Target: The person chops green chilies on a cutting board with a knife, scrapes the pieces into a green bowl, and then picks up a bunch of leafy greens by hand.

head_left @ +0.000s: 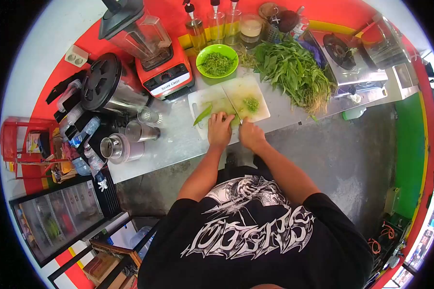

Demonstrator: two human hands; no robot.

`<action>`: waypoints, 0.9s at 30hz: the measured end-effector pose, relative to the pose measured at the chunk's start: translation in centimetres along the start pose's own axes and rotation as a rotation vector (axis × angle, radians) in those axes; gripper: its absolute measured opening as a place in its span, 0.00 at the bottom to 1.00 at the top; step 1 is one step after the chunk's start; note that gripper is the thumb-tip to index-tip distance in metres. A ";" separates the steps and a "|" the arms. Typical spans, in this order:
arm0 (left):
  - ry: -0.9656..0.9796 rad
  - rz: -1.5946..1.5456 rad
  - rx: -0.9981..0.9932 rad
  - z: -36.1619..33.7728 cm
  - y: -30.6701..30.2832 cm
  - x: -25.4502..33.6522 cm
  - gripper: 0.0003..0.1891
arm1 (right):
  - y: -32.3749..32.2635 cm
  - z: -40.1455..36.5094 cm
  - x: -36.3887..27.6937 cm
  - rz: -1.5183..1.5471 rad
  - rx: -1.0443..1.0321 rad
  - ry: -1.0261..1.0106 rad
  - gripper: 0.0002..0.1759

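Note:
A white cutting board (260, 88) lies on the metal counter. My right hand (251, 134) is closed around the handle of a knife (232, 101), whose blade points up and left across the board. On the board's left half my left hand (220, 129) presses with bent fingers on green leaves, mostly hidden beneath it. One long green leaf (203, 113) rests to the left of that hand. Right of the blade sits a small heap of chopped greens (250, 104). Behind the board stands a green bowl (218, 79) holding more chopped greens.
A red blender (167, 72) stands behind the board at the left, near a large lidded steel pot (125, 102) and metal cups (141, 131). Leafy greens (294, 72) are piled at the right beside a stove (357, 74). Pump bottles (217, 26) line the wall.

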State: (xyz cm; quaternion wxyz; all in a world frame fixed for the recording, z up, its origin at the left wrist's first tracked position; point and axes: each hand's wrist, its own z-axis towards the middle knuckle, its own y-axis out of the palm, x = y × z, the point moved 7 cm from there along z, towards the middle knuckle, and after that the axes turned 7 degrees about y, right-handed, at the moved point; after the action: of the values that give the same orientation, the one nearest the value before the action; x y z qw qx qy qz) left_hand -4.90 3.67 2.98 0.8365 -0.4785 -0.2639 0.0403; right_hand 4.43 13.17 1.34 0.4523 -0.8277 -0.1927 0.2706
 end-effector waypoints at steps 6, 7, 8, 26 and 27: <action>-0.027 -0.013 0.018 0.2 0.0 -0.2 0.16 | 0.9 -0.5 0.2 0.059 0.002 -0.031 0.20; -0.030 -0.013 0.034 0.2 0.1 -0.3 0.16 | 1.2 -0.8 0.3 0.052 0.005 -0.032 0.20; -0.033 -0.018 0.039 0.3 0.2 -0.4 0.16 | 1.7 -0.9 0.5 0.031 -0.010 -0.014 0.20; -0.015 0.007 0.030 0.1 -0.3 0.0 0.16 | 0.2 1.1 -0.7 0.064 -0.004 -0.091 0.19; -0.010 0.007 0.027 0.0 -0.3 0.0 0.16 | 0.3 0.9 -0.7 0.069 -0.004 -0.087 0.19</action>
State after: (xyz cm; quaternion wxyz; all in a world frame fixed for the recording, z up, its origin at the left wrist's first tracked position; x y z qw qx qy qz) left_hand -4.95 3.56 3.21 0.8413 -0.4681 -0.2660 0.0491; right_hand 3.39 13.21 0.89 0.4324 -0.8220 -0.1843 0.3215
